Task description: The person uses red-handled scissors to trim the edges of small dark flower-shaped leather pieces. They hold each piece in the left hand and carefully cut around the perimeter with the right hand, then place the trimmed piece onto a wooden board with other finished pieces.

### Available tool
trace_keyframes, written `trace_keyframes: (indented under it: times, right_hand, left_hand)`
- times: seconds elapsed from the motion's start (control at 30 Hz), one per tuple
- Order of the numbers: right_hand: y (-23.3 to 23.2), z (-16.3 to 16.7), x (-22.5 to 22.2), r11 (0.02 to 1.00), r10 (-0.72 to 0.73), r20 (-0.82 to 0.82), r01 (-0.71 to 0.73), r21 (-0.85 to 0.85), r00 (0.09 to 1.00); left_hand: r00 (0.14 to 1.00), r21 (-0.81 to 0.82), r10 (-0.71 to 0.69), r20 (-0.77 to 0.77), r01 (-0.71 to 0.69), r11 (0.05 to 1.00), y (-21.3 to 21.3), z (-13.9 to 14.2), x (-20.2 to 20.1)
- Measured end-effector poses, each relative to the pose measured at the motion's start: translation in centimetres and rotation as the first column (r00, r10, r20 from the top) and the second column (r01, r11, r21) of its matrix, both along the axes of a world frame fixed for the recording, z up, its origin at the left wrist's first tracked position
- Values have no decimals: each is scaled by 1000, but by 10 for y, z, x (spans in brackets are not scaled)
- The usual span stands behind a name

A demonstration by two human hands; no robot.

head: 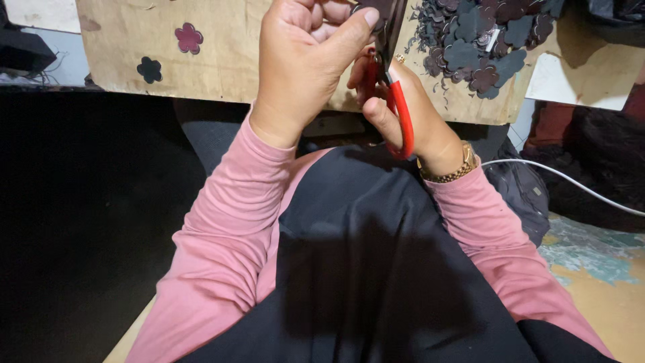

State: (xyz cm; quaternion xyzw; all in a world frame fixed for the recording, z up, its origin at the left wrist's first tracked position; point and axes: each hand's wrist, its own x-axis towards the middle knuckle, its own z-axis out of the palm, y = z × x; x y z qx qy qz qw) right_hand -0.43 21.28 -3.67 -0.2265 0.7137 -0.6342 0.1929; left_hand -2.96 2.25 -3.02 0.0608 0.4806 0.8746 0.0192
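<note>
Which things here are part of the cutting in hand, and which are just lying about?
In use: red-handled scissors, dark strip, left hand, right hand.
Lying about: pile of flower cutouts, two loose flowers, white cable, wooden board.

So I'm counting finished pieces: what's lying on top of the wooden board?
On the wooden board: a maroon flower cutout, a black one, and a heap of dark cutouts. The hands cover the board's middle.

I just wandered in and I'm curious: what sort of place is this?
Probably a small home craft workshop: red-handled scissors in the right hand, a heap of dark flower-shaped cutouts, and a rough wooden board as a work surface.
</note>
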Motion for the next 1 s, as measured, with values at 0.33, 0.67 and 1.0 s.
trace_keyframes:
  times: [0.33,0.67,1.0]
  right_hand:
    - [-2,-9,2,998,-58,-16,58,8,998]
    - [-3,-9,-2,995,-82,-113,87,40,990]
    - [-3,-8,-5,1000,-1,-12,2,5,1000]
  left_hand:
    - [1000,38,22,6,-23,999,4,-3,1]
    - [999,33,17,-42,-16,999,3,-5,-3]
    - [998,-111,-47,-41,42,993,-11,8,-4]
